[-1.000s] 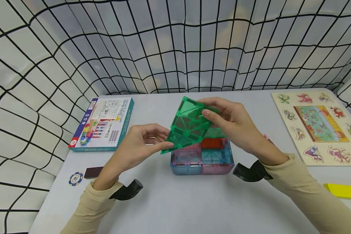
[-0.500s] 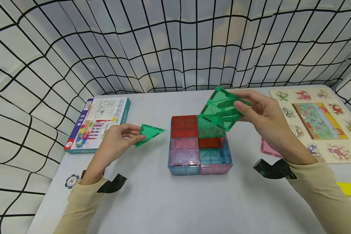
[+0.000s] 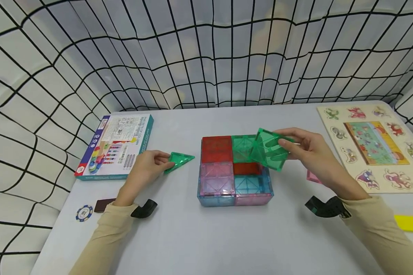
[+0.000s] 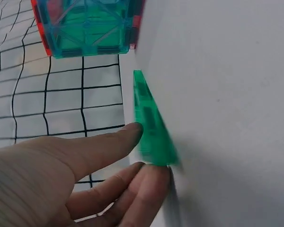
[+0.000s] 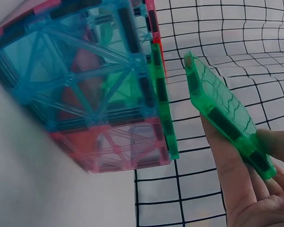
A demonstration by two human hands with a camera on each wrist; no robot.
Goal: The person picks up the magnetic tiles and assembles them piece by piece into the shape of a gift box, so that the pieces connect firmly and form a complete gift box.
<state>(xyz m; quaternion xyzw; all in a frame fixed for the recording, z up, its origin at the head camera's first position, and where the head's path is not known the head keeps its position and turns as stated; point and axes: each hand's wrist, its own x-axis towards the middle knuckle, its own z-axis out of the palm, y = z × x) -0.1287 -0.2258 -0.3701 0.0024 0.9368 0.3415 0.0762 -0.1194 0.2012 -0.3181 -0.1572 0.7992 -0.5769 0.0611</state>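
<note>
Hands have both dropped: the right hand (image 3: pixel 308 152) now pinches the green square tile (image 3: pixel 270 149) low over the tile box (image 3: pixel 234 170), while the left hand (image 3: pixel 146 166) presses the green triangle tile (image 3: pixel 179 159) onto the white surface (image 3: pixel 227 240) at nine o'clock of it. Netting (image 3: pixel 206 53) encloses the surface.

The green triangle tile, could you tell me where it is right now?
In the head view, the green triangle lies on the table, pinched by the left hand, between the box and the tile block.

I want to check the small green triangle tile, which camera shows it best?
The head view: the green triangle tile shows whole, on the table, held by the left hand. The left wrist view shows it edge-on and blurred. The right wrist view misses it.
</note>
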